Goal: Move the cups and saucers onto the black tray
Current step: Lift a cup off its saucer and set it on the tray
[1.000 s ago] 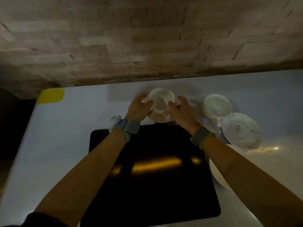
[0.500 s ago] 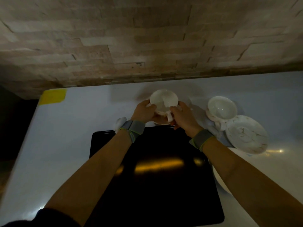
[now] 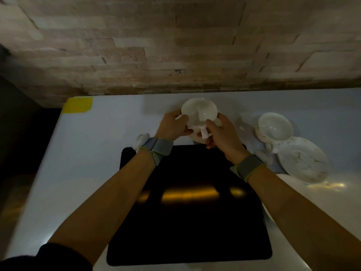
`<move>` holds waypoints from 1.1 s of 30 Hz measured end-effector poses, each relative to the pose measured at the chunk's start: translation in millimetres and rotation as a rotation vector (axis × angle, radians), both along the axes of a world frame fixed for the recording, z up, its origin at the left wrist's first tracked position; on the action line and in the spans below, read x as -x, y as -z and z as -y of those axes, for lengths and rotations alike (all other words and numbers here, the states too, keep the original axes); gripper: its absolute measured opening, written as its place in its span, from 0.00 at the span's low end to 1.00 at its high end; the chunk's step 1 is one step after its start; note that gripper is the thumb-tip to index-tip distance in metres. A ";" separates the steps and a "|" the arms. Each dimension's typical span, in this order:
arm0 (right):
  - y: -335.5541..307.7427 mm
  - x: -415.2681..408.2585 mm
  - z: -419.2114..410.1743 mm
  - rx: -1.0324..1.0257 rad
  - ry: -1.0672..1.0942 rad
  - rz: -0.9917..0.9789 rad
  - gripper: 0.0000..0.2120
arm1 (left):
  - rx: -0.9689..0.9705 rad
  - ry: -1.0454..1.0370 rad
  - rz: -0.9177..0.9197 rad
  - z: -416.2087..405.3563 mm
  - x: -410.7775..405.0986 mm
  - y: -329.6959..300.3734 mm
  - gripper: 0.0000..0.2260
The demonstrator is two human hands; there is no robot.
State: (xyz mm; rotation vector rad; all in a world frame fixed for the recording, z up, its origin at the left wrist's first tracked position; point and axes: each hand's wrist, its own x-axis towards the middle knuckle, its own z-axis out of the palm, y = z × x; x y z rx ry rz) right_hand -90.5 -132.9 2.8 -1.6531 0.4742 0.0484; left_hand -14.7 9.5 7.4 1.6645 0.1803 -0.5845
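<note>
Just past the far edge of the tray (image 3: pixel 187 222), both hands are wrapped around one cup (image 3: pixel 198 112) and the saucer (image 3: pixel 197 136) under it: left hand (image 3: pixel 172 127) closed on the left side, right hand (image 3: pixel 222 133) by the handle. Off to the right on the counter (image 3: pixel 93 153) sit a second cup (image 3: pixel 275 127) and a plate (image 3: pixel 302 161), touching.

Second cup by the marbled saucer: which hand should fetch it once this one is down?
Right, probably. The second cup and marbled saucer sit right of the black tray, nearest the right hand. The left hand would cross over.
</note>
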 end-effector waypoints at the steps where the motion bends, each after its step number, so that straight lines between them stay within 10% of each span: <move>1: -2.0 2.0 -3.5 0.011 0.001 0.008 0.20 | -0.004 -0.006 0.000 -3.2 1.1 -2.0 0.17; 33: 23.2 50.8 -205.2 -0.205 -0.051 -0.127 0.27 | -0.265 -0.027 0.067 -209.0 56.7 20.9 0.18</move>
